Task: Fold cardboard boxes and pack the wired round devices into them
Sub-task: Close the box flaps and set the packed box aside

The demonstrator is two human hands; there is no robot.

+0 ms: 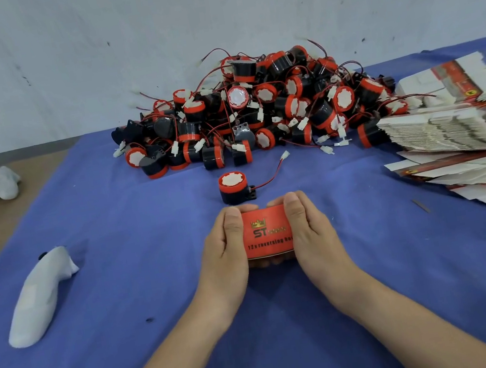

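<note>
At the near centre of the blue cloth, head view: my left hand and right hand hold one red box just above the cloth. Each hand is curled round one end, thumb laid over the printed top and fingers tucked underneath. The box's long axis runs left to right between the palms. Its lettered face is turned up towards me and the print reads upright from my side. Whether its end flaps are closed I cannot tell, since the hands cover them.

Just beyond the fingertips, apart from the box, stands a single device with its white-capped red end up. Its wire trails right and away to a white plug. I judge this to be the next one for packing.

Farther back, against the wall, lies a large pile of loose devices. At right, flat boxes lie fanned in a thick stack. No finished, filled box shows anywhere, so I judge the task barely begun: one box is being shaped and nearly all the folding and packing is left.

A white object lies at left, well apart from the work
</note>
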